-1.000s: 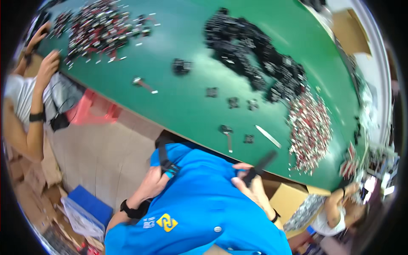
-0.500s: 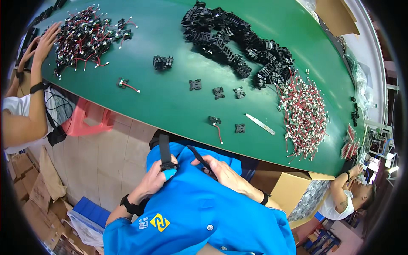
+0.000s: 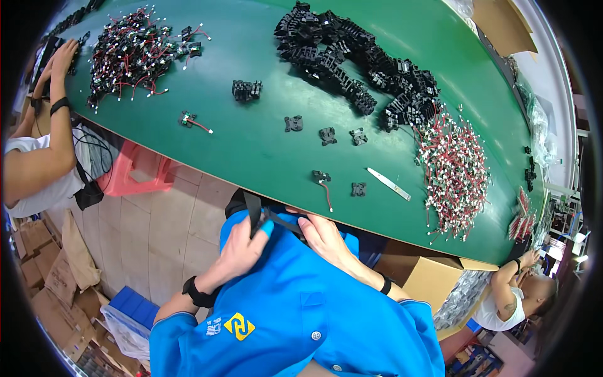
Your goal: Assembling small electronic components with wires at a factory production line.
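Observation:
At my waist, in front of my blue work shirt (image 3: 270, 295), a black strap (image 3: 252, 206) runs between my hands. My left hand (image 3: 244, 246) is closed on it, its thumb wrapped in something light blue. My right hand (image 3: 330, 242) grips the strap's other stretch, its fingers partly hidden beneath. On the green table (image 3: 264, 151) just beyond are a small black part with a red wire (image 3: 321, 177), a lone black part (image 3: 358, 189) and white tweezers (image 3: 389, 184). A little farther off lie several more black parts (image 3: 327, 136).
A long heap of black parts (image 3: 326, 60) lies at the back. Red-and-white wires (image 3: 455, 169) are piled at the right, wired parts (image 3: 129, 53) at the left. One person's arm (image 3: 59, 119) rests at the left; another person (image 3: 512, 295) is at the right, beside a cardboard box (image 3: 430, 283).
Both hands have moved forward toward the table edge with the strap. My left hand has turned, its light blue thumb now pointing up. The view has shifted slightly.

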Action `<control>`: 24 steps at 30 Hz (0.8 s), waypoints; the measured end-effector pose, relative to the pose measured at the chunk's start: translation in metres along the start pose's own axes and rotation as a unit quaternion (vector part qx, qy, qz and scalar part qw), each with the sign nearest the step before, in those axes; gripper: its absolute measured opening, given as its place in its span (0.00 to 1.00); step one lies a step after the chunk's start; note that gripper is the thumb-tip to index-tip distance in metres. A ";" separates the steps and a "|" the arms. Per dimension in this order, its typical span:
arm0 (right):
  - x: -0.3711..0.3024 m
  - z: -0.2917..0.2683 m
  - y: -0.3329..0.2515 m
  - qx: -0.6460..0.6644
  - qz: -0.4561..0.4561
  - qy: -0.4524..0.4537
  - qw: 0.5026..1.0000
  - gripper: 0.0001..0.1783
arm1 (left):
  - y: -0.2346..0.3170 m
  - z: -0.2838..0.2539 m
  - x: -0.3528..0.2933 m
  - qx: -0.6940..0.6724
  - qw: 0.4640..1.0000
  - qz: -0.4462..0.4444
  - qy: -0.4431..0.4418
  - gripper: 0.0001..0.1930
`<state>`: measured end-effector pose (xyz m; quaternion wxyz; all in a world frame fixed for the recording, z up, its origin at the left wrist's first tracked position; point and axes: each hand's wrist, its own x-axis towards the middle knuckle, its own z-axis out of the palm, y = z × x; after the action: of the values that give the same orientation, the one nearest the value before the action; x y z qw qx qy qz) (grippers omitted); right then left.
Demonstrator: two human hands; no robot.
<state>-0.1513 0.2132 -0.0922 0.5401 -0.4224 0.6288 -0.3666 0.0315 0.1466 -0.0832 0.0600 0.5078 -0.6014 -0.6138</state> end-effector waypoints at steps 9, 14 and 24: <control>0.000 0.002 0.004 -0.011 0.021 0.040 0.999 0.08 | 0.013 0.009 0.006 0.132 0.980 0.046 -0.138 0.14; -0.001 0.006 0.014 -0.013 -0.033 0.063 0.997 0.09 | 0.008 0.007 0.015 0.049 0.997 0.062 -0.014 0.13; -0.005 0.004 0.017 0.090 0.106 0.026 0.990 0.12 | 0.022 0.015 0.012 0.142 0.980 0.029 -0.138 0.15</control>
<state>-0.1491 0.2243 -0.1063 0.5952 -0.2936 0.6482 -0.3734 0.0036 0.1427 -0.0760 -0.0783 0.4039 -0.6992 -0.5847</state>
